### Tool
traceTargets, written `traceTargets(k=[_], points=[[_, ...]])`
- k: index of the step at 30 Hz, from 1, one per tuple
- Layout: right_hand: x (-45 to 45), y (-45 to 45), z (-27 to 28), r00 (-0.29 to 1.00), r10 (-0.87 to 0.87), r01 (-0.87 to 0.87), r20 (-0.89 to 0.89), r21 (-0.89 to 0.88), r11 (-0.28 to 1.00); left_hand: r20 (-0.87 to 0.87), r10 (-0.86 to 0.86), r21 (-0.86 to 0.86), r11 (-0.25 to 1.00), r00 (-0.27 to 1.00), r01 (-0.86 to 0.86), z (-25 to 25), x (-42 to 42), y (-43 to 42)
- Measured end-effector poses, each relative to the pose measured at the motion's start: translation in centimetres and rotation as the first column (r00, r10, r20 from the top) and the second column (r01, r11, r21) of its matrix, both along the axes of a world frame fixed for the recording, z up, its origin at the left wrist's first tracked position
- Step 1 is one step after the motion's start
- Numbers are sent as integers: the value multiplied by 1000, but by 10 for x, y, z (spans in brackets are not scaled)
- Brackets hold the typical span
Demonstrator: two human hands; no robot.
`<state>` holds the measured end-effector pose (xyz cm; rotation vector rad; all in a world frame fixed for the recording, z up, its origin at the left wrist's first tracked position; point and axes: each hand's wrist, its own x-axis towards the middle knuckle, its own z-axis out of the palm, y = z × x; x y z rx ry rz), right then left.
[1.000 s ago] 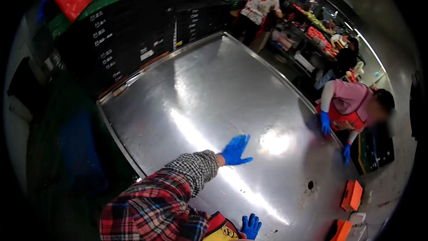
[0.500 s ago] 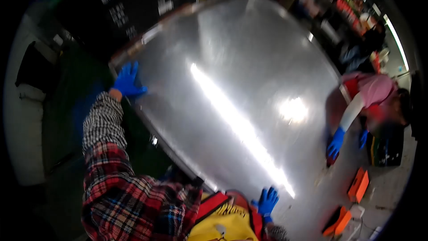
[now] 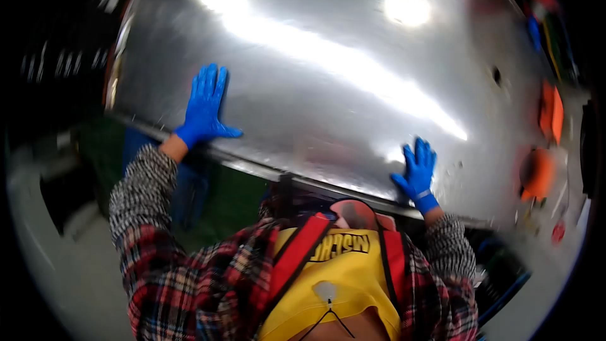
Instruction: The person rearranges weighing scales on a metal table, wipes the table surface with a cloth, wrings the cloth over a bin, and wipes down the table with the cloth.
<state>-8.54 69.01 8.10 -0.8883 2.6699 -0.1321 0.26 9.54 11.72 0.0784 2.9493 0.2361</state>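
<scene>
The metal worktop (image 3: 303, 123) lies beneath the grips and extends ahead of them. Left grip (image 3: 203, 113): flat near the front edge, spread wide, holding nothing. Right grip (image 3: 416, 175): likewise spread, holding nothing. Orange objects (image 3: 552, 112): right of the right grip.

The worktable (image 3: 309, 113) has a broad, flat top of smooth grey sheet metal with a glossy finish. The top reflects one long bright streak (running diagonally, upper left to lower right in the view) and one round highlight near the upper edge. A narrow metal rim (image 3: 252, 168) borders the near side. A small dark hole (image 3: 497, 76) is located toward the right
</scene>
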Motion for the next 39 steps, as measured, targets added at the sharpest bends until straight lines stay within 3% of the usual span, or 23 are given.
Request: traceTargets(k=[3, 6, 9, 11, 13, 14, 15, 16, 17, 18, 19, 20, 22, 23, 24, 25, 27, 29, 31, 33, 36, 37, 39], points=[[3, -45, 0, 994, -110, 110, -10, -43, 993, -28, -12, 19, 1000, 1000, 13, -12, -53, 65], [-6, -107, -12, 935, -340, 332, -100, -90, 939, -128, -53, 67, 996, 990, 62, -26, -124, 128], [-66, -138, -2, 840, -534, 519, -95, -142, 843, -233, -203, 147, 959, 951, 241, -27, -205, 218], [-128, -125, -28, 778, -583, 542, -235, -218, 811, -252, -258, 95, 953, 933, 289, -42, -262, 293], [-187, -97, -31, 716, -680, 603, -158, -353, 716, -379, -228, 10, 968, 897, 251, -70, -315, 345], [-191, -144, -20, 754, -635, 549, -167, -370, 750, -305, -128, 272, 938, 944, 215, -44, -305, 294], [-221, -144, -22, 767, -638, 592, -67, -309, 744, -244, -100, 330, 927, 965, 180, -37, -317, 296], [-229, -129, -10, 832, -554, 470, -2, -529, 707, -254, -105, 329, 926, 961, 188, -56, -334, 288], [-256, -110, -24, 841, -535, 285, -80, -775, 564, -304, -63, 468, 859, 951, 207, -41, -349, 294], [-269, -91, 0, 850, -524, 422, 46, -655, 626, -354, 0, 623, 745, 935, 236, -52, -356, 278], [-284, -63, 37, 852, -491, 487, 179, -615, 621, -406, 27, 600, 762, 914, 244, -40, -351, 264], [-300, -28, 64, 827, -503, 507, 251, -722, 472, -450, -29, 412, 880, 893, 236, -34, -342, 239], [-316, 50, 144, 561, -753, 667, 343, -726, 167, -421, -41, 273, 947, 906, 169, -3, -307, 216], [-337, 96, 165, 487, -817, 627, 308, -775, 81, -318, 64, 277, 960, 946, 28, 12, -287, 203], [-342, 139, 174, 445, -863, 580, 238, -811, 75, -332, 56, 278, 960, 942, 41, 0, -272, 180], [-353, 184, 179, 430, -883, 556, 188, -826, 95, -349, 90, 267, 964, 933, 7, -7, -252, 145], [-368, 248, 172, 441, -882, 567, 164, -813, 133, -104, 279, 151, 953, 955, -262, 32, -194, 114], [-407, 287, 119, 523, -836, 597, 164, -771, 222, 24, 418, 38, 907, 908, -419, 21, -161, 85], [-397, 282, 63, 634, -766, 613, 109, -674, 412, 162, 522, -63, 853, 838, -519, 41, -133, 70], [-328, 237, 12, 760, -650, 591, 27, -444, 673, 206, 610, -108, 792, 765, -601, 32, -109, 51], [-176, 153, -27, 925, -354, 354, -141, -25, 935, 155, 602, -124, 799, 784, -589, -2, -94, 42], [-140, 88, 19, 906, -416, 422, -76, 236, 875, 149, 594, -164, 803, 790, -573, -3, -95, 45], [-99, 33, 36, 888, -454, 459, -74, 177, 870, 157, 425, -137, 903, 892, -406, -10, -101, 59]])
